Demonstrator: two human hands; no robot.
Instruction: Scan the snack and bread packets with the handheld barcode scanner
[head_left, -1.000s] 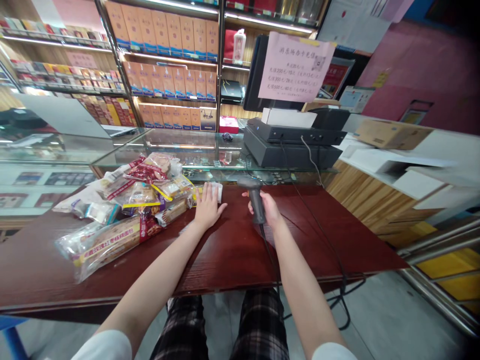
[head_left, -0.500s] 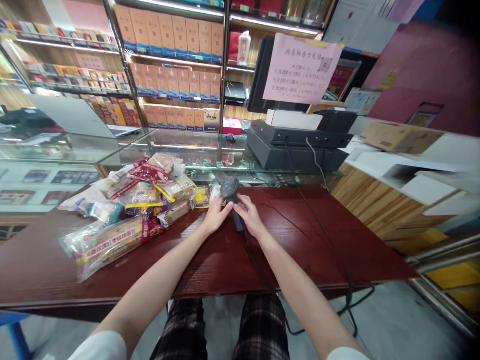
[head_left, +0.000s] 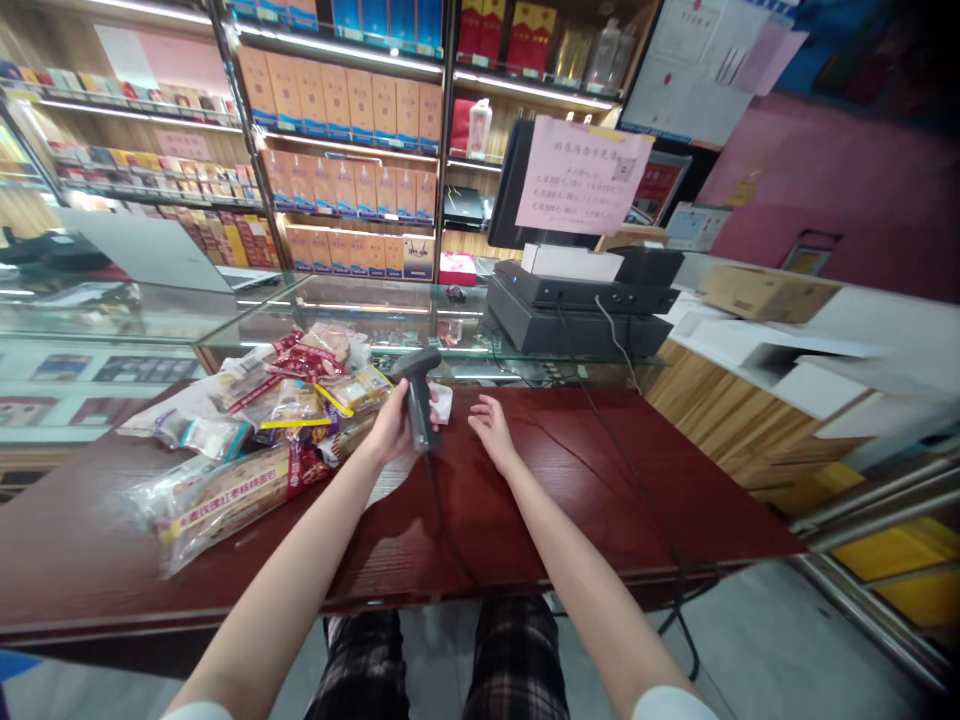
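In our left hand [head_left: 391,424] we hold a handheld scanner [head_left: 421,415], and the fingers are closed around its handle. The scanner is dark grey, almost black, and its surface looks matt. Its head is broad and rounded, wider than the handle, and lies across the top like the bar of a letter T. The handle is long and slightly tilted, with its lower end toward us. From this end a thin black cord [head_left: 435,490] goes down toward the near edge of the table [head_left: 622,480].

The scanner is above the dark red table, between the pile of packaged breads [head_left: 296,400] on the left and our right hand [head_left: 493,430]. A small white packet [head_left: 442,404] shows just behind its handle. The right hand is near the scanner but apart from it; its fingers are loosely bent, with a moderate opening to the thumb. Whether this hand touches the table, we cannot tell.
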